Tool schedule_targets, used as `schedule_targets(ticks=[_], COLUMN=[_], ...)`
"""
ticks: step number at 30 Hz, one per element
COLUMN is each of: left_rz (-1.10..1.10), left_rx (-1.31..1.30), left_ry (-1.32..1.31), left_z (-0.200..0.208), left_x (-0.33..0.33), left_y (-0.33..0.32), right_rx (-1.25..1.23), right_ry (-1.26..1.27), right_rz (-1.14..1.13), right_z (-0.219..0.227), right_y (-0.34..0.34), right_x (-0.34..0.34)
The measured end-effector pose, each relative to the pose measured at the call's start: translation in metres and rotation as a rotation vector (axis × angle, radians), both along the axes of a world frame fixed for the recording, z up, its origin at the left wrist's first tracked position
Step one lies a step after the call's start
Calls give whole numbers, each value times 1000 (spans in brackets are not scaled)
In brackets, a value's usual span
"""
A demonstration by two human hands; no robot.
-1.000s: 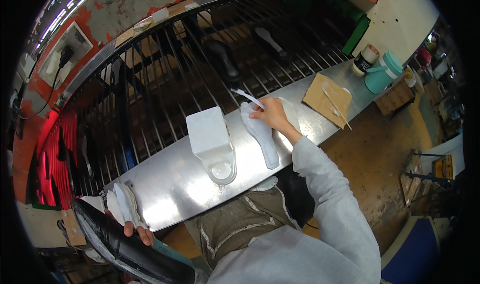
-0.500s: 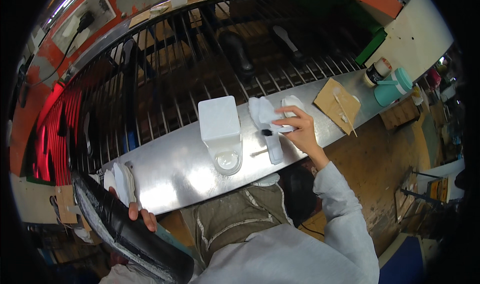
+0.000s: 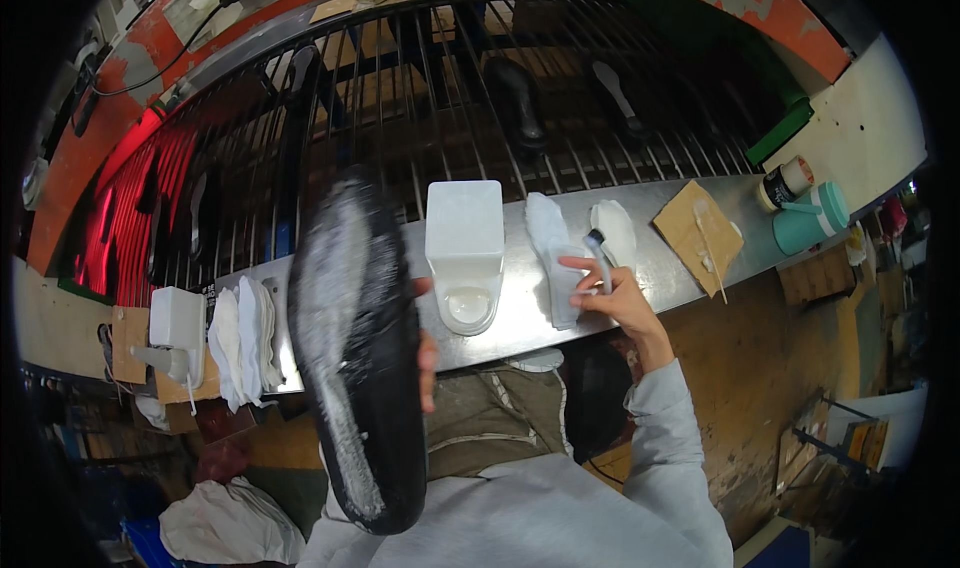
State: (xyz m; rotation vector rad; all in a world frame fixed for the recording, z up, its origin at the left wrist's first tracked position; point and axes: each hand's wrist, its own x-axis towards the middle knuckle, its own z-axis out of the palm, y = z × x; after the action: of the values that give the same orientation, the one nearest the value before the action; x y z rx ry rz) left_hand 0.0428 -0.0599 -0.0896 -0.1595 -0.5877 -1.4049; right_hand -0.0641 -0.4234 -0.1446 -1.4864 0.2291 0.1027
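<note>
My left hand (image 3: 427,353) grips a black shoe (image 3: 390,368) from its right side, mostly hidden behind it. The shoe's underside faces up, with a rough whitish strip (image 3: 338,298) along it. My right hand (image 3: 630,308) is closed on a small brush (image 3: 603,263), its dark bristles pointing up and away from me. Below the brush lie white sole-shaped pieces (image 3: 547,228) on the metal ledge, another white piece (image 3: 614,230) just right of them. Between my hands stands a white dispenser (image 3: 465,223) with a round cup of whitish liquid at its near end.
Beyond the ledge (image 3: 510,350) runs a rack of metal bars (image 3: 430,158) carrying dark soles (image 3: 518,108). At the right are a cardboard piece (image 3: 690,238) with a thin stick, a roll (image 3: 787,183) and a teal jug (image 3: 812,218). More white pieces (image 3: 240,338) and a second dispenser (image 3: 178,333) stand left.
My left hand has brought the shoe up and right from the lower left, turning its underside into view. My right hand has turned the brush, bristles now pointing away, and moved slightly right and nearer me.
</note>
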Motion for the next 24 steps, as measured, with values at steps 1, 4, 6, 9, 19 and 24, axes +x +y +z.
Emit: schedule_targets(ticks=[1,4,6,9,19,24], left_rz=[-73,-20,134,341,502,547], left_rx=[-26,54,250,571,870,903], left_ry=[52,114,103,50,23,-2], left_z=[-9,-3,3,11,-55,-59], left_x=[1,-14,-24,-33,-36,-37], left_y=[-19,-56,-78,-113,-179,-181], right_rx=[13,214,389,501,144,69], right_ry=[-19,-156,-196,-185,-275,-526], right_rz=[15,87,13,-157,-245,-252], right_z=[-5,-19,-30,-39,-40,45], right_y=[-1,-6,0,13,11,-27], right_x=[-6,-20,-32,-52,-124,-181])
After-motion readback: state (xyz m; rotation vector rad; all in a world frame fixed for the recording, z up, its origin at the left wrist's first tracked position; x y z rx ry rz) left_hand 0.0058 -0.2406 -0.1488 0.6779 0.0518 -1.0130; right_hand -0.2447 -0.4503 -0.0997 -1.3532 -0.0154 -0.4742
